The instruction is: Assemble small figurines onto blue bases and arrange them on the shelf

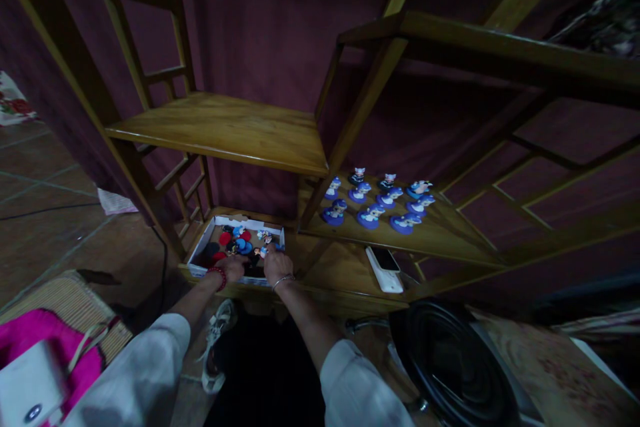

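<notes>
The left hand (234, 267) and right hand (277, 267) reach in over the box's (254, 223) near side, fingers bent; I cannot tell whether either grips anything. Figures (239, 231) lie jumbled inside the box; gently parting them first should prevent snagging.

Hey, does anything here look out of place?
Only the box at your hands looks messy: small figures and red discs lie jumbled, unlike the purple figures standing in rows on the shelf. No spill shows.
</notes>
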Available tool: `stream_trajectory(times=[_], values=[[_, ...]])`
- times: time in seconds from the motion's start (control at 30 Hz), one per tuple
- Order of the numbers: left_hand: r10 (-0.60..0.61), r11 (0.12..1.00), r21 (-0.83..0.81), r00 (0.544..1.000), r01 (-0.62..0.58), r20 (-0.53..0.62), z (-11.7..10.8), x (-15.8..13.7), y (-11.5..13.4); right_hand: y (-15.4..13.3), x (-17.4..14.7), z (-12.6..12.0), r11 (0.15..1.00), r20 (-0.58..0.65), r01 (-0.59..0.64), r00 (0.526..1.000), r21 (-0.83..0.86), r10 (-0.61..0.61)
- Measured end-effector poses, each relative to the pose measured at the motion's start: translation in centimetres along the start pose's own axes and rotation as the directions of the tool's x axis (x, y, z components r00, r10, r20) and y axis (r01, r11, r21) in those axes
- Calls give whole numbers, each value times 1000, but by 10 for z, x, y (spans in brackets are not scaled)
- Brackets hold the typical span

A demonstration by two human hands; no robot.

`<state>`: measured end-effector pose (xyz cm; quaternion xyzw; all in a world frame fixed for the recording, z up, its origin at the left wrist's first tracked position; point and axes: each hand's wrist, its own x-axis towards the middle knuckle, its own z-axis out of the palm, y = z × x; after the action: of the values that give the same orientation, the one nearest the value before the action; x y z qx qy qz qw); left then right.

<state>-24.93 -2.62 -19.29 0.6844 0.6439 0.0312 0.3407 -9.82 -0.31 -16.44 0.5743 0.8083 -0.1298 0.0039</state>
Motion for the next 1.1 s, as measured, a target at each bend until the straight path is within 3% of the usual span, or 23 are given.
stream_trajectory(times=[0.27, 0.57, 0.87, 1.1], values=[[-78, 994, 79, 997, 78, -2, -5, -3, 7, 5, 1, 7, 992, -31, 72, 997, 105, -69], [-153, 987, 41, 987, 155, -41, -8, -3, 6, 1, 0, 6, 998, -46, 22, 999, 65, -19], [-380, 925, -44, 906, 378, -185, -11, -2, -2, 2, -2, 1, 995, -17, 26, 1000, 93, -25], [-424, 906, -79, 885, 416, -193, -14, 9, -12, 4, 0, 6, 991, -42, 38, 999, 132, -32]])
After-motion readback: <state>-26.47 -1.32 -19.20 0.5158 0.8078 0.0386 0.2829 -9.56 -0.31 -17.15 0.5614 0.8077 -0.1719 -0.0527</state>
